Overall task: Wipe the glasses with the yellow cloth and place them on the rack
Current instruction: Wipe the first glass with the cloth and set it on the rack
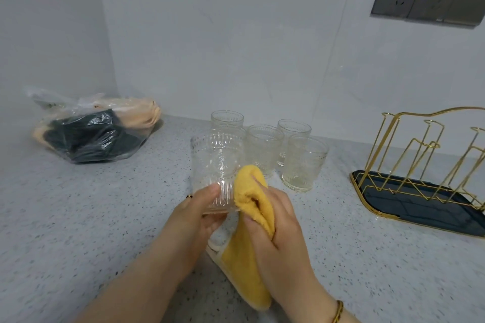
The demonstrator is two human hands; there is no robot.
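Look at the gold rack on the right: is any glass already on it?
No, the gold rack carries no glass; the other glasses stand on the counter, and the left hand grips one glass.

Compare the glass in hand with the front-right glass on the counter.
The held glass is lifted off the counter, gripped by the left hand, with the yellow cloth against it; the counter glass stands upright, untouched, nearer the rack. Both are clear and embossed.

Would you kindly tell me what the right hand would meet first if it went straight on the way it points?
The held glass: the right hand points forward and slightly left, and its yellow cloth seems to touch that glass, gripped by the left hand. The standing glasses probably lie further back.
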